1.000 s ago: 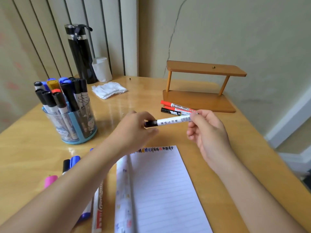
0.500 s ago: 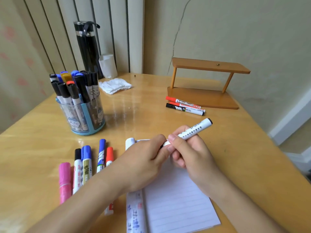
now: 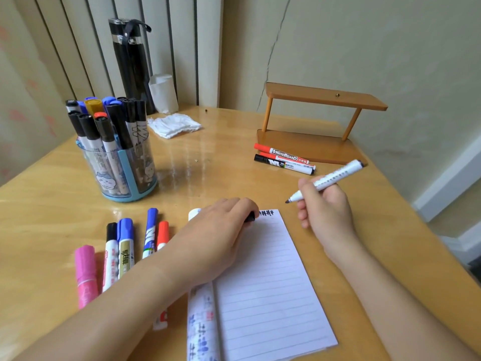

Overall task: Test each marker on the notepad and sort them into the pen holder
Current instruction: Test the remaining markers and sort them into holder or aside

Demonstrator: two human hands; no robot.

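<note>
Uncapped white marker [image 3: 328, 179] tilted beside open notepad [image 3: 273, 282]

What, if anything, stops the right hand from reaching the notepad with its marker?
Likely yes: the right hand holds the uncapped marker beside the notepad; the left hand, pinching the cap, covers only its upper left corner.

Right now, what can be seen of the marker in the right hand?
The marker is slim: white plastic-looking barrel, small dark print along it, dark end plug. It is uncapped, dark tip bare, tilted with tip down-left and tail up-right. The right hand grips it near the tip, fingers curled round the barrel. The tip is off the paper, just beyond the top right corner of the notepad; whether it touches the table is unclear. A black cap, likely its own, shows in the left hand.
</note>
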